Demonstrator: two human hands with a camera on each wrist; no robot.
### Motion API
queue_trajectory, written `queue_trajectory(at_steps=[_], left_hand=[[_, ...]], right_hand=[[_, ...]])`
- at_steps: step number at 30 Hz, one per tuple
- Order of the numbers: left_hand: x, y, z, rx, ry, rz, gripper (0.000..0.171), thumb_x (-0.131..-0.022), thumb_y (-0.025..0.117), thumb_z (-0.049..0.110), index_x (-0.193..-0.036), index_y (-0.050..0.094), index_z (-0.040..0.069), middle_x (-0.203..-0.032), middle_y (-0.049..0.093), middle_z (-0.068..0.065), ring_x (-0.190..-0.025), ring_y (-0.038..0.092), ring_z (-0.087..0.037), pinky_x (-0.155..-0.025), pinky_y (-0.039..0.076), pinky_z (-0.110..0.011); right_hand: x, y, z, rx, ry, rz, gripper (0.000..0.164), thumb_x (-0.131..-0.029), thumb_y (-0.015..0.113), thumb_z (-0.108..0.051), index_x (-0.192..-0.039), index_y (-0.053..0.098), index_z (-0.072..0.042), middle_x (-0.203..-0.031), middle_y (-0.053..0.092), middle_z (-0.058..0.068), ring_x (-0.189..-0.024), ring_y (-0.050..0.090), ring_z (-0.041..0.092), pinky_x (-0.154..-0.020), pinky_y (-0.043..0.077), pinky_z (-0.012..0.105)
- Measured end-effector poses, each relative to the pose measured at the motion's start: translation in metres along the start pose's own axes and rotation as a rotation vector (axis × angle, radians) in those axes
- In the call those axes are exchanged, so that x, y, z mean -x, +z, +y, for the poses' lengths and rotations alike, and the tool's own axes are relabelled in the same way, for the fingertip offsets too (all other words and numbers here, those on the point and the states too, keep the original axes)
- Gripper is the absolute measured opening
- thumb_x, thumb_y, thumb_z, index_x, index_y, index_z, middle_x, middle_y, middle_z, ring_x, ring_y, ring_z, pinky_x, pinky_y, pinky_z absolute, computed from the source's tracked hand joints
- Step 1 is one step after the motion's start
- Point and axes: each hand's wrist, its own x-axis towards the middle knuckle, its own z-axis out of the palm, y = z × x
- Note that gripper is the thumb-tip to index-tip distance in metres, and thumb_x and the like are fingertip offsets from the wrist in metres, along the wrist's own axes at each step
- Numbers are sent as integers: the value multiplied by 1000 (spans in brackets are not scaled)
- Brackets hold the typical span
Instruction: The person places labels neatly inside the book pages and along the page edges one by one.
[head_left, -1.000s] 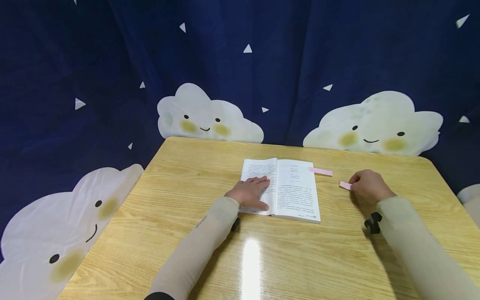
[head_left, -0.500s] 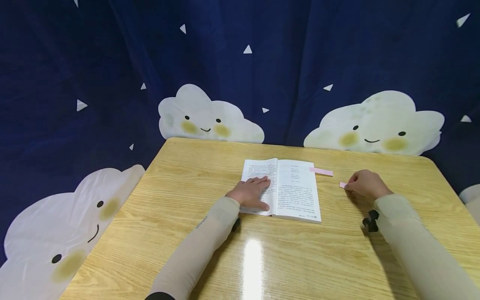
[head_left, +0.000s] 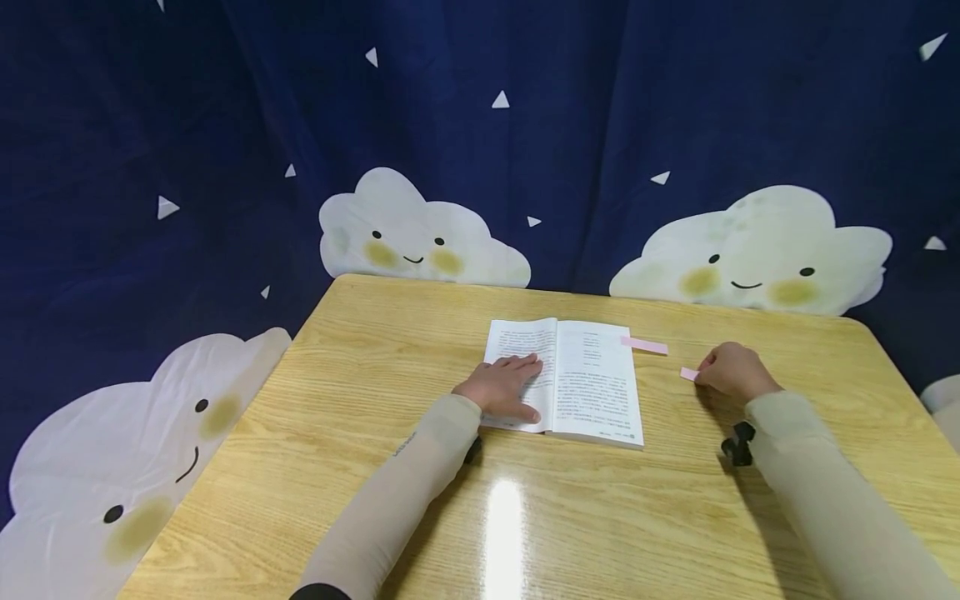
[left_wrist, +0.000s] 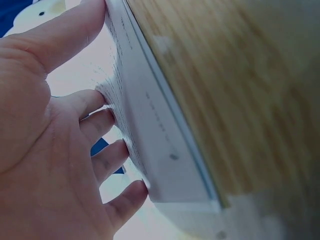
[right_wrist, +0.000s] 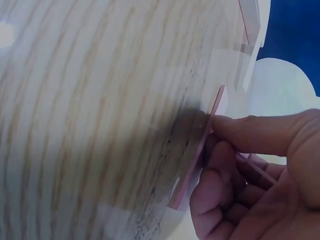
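Observation:
An open book (head_left: 592,387) with printed pages lies on the wooden table. My left hand (head_left: 501,387) rests on its left page with the fingers spread; the left wrist view shows the thumb and fingertips against the page. From the right page's outer edge sticks a pink paper strip (head_left: 645,345). To the right of the book, my right hand (head_left: 737,372) pinches a thin pad of pink sticky notes (right_wrist: 190,172) between thumb and curled fingers. Only a short end of the pad (head_left: 688,375) shows in the head view. A pink strip (right_wrist: 256,167) also shows among the fingers.
The table (head_left: 360,350) has a bright light reflection in front of the book. Behind it hangs a dark blue curtain (head_left: 570,150) printed with smiling clouds and white triangles. A black wrist device (head_left: 738,444) sits under the right sleeve.
My right hand has shifted slightly left along the pink pad, and less of the pad's end shows than a second ago. The left hand and the book have stayed put.

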Motion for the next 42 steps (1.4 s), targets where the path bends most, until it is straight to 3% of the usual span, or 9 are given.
queue_trajectory(at_steps=[7, 16, 30, 37, 42], left_hand=[[-2, 2, -1, -14, -1, -5, 88, -90, 64, 58, -160, 17, 31, -168, 10, 15, -156, 16, -17, -123, 23, -50], [0, -1, 0, -8, 5, -11, 88, -90, 63, 57, -160, 17, 31, -168, 10, 14, -157, 15, -18, -123, 23, -51], [-2, -1, -1, 2, -3, 7, 88, -89, 64, 58, -160, 19, 32, -168, 12, 14, -156, 17, -20, -123, 22, -51], [0, 0, -1, -2, -7, 2, 88, -89, 64, 58, -160, 19, 32, -168, 12, 14, -156, 17, -19, -123, 23, -51], [-1, 0, -1, 10, -12, 1, 88, -89, 64, 58, -160, 18, 32, -168, 11, 14, -156, 16, -19, -123, 22, -51]], right_hand=[[3, -5, -1, -53, 32, -43, 22, -86, 68, -17, -88, 71, 5, -77, 68, 11, -69, 56, 19, -60, 45, 28], [1, -9, 6, -129, 49, -101, 21, -88, 67, -19, -86, 70, 1, -60, 60, -2, -58, 52, 14, -60, 44, 29], [0, -10, 4, -102, 84, -43, 37, -84, 73, -22, -104, 69, 10, -87, 71, 14, -75, 61, 20, -61, 48, 27], [3, -10, 3, -122, 68, -55, 42, -85, 73, -21, -109, 67, 13, -89, 73, 17, -78, 66, 23, -66, 53, 33], [3, -11, 4, -129, 54, -55, 41, -85, 72, -20, -108, 66, 13, -89, 72, 18, -76, 65, 21, -63, 51, 31]])
